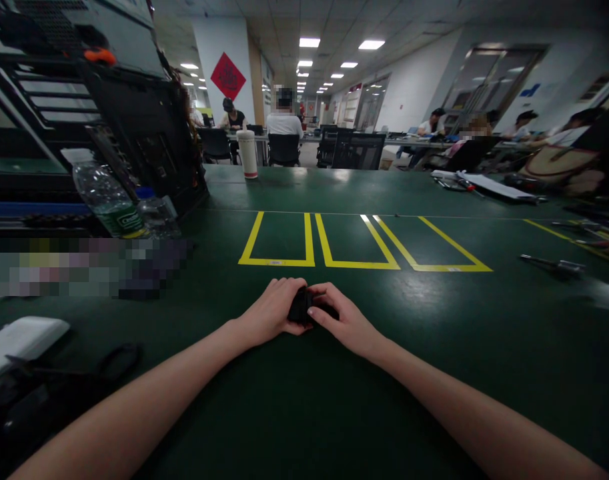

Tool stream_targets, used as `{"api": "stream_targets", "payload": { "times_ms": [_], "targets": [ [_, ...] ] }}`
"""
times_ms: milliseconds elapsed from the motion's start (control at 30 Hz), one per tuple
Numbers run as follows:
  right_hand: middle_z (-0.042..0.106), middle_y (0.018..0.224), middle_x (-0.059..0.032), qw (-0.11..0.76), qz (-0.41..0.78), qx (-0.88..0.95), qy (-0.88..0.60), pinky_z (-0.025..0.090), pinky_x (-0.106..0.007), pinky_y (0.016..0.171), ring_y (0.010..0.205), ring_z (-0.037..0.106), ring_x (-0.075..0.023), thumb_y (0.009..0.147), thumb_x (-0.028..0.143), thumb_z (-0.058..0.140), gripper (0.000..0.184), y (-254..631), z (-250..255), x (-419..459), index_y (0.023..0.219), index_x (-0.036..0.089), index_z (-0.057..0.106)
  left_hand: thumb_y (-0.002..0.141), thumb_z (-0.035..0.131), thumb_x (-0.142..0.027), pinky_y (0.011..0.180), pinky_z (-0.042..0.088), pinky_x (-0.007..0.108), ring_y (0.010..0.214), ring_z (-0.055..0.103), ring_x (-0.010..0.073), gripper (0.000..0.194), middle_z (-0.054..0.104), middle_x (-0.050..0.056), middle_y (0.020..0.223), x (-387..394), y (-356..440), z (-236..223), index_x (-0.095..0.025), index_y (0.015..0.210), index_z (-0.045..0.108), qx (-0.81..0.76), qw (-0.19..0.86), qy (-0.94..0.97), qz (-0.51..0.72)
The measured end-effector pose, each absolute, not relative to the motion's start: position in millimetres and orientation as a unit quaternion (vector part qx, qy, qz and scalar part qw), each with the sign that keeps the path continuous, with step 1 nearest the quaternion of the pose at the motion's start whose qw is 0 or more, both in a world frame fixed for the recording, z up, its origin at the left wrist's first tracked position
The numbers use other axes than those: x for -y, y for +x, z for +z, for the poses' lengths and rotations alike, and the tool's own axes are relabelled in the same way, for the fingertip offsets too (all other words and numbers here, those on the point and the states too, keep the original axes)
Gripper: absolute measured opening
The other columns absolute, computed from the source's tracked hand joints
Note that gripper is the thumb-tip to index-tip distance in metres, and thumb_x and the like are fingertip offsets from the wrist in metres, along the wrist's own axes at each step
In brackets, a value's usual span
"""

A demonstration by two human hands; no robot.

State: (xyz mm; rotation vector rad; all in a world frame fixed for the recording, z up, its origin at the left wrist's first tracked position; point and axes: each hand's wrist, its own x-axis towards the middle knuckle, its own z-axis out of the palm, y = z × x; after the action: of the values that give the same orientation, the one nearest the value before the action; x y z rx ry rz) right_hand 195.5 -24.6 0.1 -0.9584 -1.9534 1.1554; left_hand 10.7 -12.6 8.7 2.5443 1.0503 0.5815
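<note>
Both hands meet in the middle of the green table [304, 400] around a small black object [299, 307], whose exact kind I cannot make out. My left hand [271, 308] wraps its left side, fingers over the top and thumb below. From the right, my right hand [345, 323] grips the near right edge with thumb and curved fingertips. Much of the object is hidden by the fingers. Just beyond the hands, yellow tape [359, 265] marks three open-backed frames on the tabletop.
Plastic bottles [107, 200] and a black metal rack [154, 147] stand at the left. A white cup [247, 155] is at the far edge. Nearer left lie a white device [24, 340] and dark cables [119, 360]. A dark tool [554, 265] lies right. People sit in the background.
</note>
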Motion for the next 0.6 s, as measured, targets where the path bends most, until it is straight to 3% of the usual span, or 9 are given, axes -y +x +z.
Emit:
{"api": "stream_targets", "payload": {
  "times_ms": [200,333,600],
  "targets": [
    [0.048,0.100,-0.0024,0.339,0.411,0.771,-0.349,0.044,-0.038,0.084,0.094,0.050,-0.0169,0.078,0.022,0.052,0.024,197.2,-3.7,23.2,0.101,0.023,0.045,0.065,0.068,-0.025,0.076,0.040,0.035,0.087,0.050,0.0216,0.054,0.051,0.008,0.102,12.6,10.1,9.1,-0.015,0.108,0.037,-0.373,0.162,0.890,0.204],
    [0.049,0.096,-0.0013,0.351,0.451,0.745,-0.344,0.047,-0.034,0.078,0.089,0.053,-0.0149,0.083,0.023,0.046,0.015,195.6,-4.5,23.1,0.098,0.022,0.046,0.068,0.066,-0.028,0.076,0.040,0.035,0.089,0.050,0.0215,0.053,0.050,0.008,0.103,12.5,9.6,8.6,-0.016,0.109,0.036,-0.368,0.166,0.891,0.207],
    [0.051,0.100,-0.0033,0.317,0.480,0.732,-0.365,0.045,-0.038,0.083,0.094,0.052,-0.0169,0.082,0.025,0.048,0.019,197.4,1.7,20.3,0.100,0.020,0.045,0.069,0.065,-0.030,0.076,0.040,0.035,0.089,0.049,0.0218,0.054,0.049,0.008,0.103,11.6,9.2,7.6,-0.017,0.111,0.034,-0.372,0.171,0.891,0.195]
  ]
}}
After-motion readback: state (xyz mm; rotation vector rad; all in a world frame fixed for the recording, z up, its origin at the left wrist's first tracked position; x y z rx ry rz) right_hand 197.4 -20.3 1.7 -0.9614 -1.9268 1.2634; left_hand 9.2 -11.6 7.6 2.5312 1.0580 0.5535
